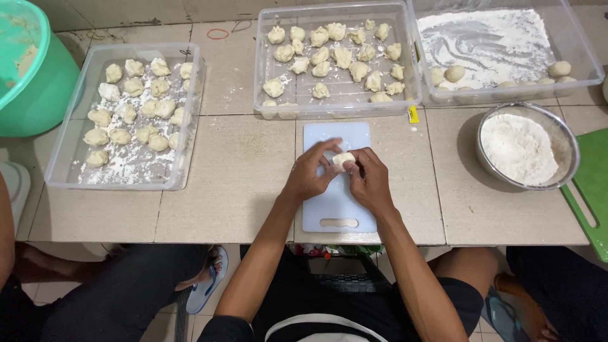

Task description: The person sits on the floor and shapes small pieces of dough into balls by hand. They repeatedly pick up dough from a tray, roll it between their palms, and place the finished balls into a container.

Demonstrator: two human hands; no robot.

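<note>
Dough piece (342, 159), small and pale at frame centre above the white cutting board (335, 196), is pinched between left hand (310, 174) and right hand (367, 180), both closed on it. It looks soft, light, slightly sticky; best held gently at its edges.

A low tiled table (234, 158) carries three clear plastic trays (76, 114), a pale cutting board (335, 202) at centre, a metal flour bowl (567, 152) at right, and a green board (595, 183) at the right edge.

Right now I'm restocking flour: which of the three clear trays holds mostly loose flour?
The far right tray: a wide flour bed, few dough balls.
</note>
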